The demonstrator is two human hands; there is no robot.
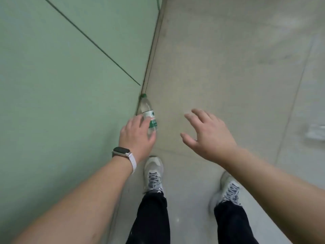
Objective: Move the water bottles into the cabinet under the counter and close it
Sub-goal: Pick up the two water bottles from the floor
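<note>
The bottle (146,110) is clear plastic with a green cap (143,95) and a white-and-green label (152,118). The label has a green drop-shaped mark, a line of red letters and some white characters on the green band, all too blurred to read.

The left hand (136,136) grips the bottle's lower half. Its fingers (139,118) curl over the side toward the cabinet (61,76), and the thumb lies against the other side, just below the label. The neck and cap stick out beyond the fingertips, pointing away from the person. The bottle is held above the line where the green cabinet meets the floor (228,59).

The right hand (209,134) holds nothing. It is palm down over the pale tiles with its fingers (200,113) spread apart and slightly bent, well clear of the bottle.

A watch (121,151) with a pale strap is on the left wrist. Below are two grey laced shoes (153,173) and dark trouser legs (149,217). At the right edge lies a pale blurred thing (316,132) that I cannot make out.
</note>
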